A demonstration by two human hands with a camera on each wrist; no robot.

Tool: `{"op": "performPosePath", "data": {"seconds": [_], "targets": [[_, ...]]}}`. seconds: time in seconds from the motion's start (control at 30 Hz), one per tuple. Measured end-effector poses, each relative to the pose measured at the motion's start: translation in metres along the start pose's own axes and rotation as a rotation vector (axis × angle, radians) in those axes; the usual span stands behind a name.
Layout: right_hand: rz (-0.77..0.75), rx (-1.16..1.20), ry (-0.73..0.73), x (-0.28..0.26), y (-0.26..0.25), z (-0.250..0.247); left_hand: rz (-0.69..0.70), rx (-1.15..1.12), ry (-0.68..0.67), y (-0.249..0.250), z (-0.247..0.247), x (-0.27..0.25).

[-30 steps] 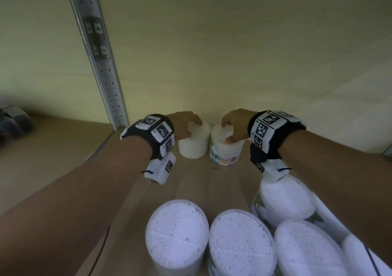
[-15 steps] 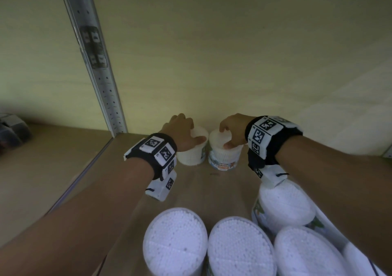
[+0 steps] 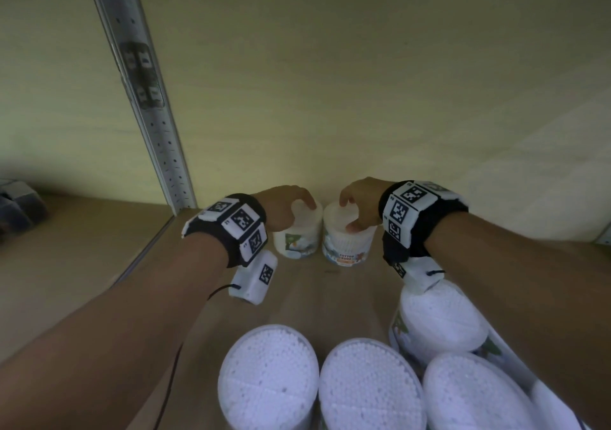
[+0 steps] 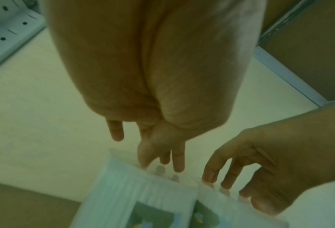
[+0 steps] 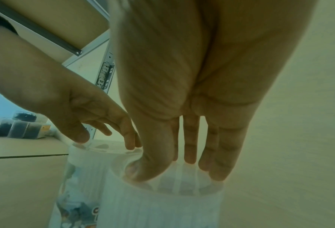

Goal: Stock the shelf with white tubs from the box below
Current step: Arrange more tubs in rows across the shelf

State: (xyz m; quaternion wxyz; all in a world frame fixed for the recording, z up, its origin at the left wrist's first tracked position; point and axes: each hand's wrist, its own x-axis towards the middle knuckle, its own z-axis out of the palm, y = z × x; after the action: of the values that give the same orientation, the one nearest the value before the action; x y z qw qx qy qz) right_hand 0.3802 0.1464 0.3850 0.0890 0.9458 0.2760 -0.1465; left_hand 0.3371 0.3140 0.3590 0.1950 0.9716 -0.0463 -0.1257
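Two white tubs of cotton buds stand side by side at the back of the shelf. My left hand (image 3: 291,211) is on top of the left tub (image 3: 297,238), thumb and fingertips spanning its lid, little finger lifted. In the left wrist view my left hand (image 4: 158,162) touches the lid of that left tub (image 4: 127,192). My right hand (image 3: 348,213) holds the right tub (image 3: 347,248) from above. Seen from the right wrist, my right hand (image 5: 172,169) has its thumb on the near rim of the right tub (image 5: 162,205) and its fingers on the far side.
Several more white tubs (image 3: 370,390) crowd the front of the wooden shelf board (image 3: 307,297), below my forearms. A perforated metal upright (image 3: 142,82) rises at the left. The pale back wall is just behind the two tubs. Dark containers (image 3: 16,205) sit far left.
Both hands have stayed on the tubs at the back. The left tub now shows a picture label towards me, where its plain white side showed before.
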Motion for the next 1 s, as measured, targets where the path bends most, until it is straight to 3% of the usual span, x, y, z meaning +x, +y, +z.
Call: {"op": "performPosePath", "data": {"seconds": [0.2, 0.4, 0.77, 0.87, 1.0], "targets": [[-0.007, 0.045, 0.048, -0.001, 0.000, 0.004, -0.115, 0.148, 0.276, -0.002, 0.018, 0.000], [0.011, 0.104, 0.065, 0.006, 0.001, 0.007, -0.160, 0.204, 0.260, 0.003, 0.024, 0.006], [0.013, 0.095, 0.145, 0.003, 0.006, 0.012, -0.019, 0.132, -0.034, 0.002, 0.000, 0.007], [0.030, 0.099, 0.163, 0.005, 0.009, 0.015, -0.032, 0.101, 0.000, 0.002, -0.002, 0.005], [0.108, 0.196, 0.012, 0.023, 0.006, 0.013, -0.094, 0.159, 0.122, 0.001, 0.008, 0.005]]}}
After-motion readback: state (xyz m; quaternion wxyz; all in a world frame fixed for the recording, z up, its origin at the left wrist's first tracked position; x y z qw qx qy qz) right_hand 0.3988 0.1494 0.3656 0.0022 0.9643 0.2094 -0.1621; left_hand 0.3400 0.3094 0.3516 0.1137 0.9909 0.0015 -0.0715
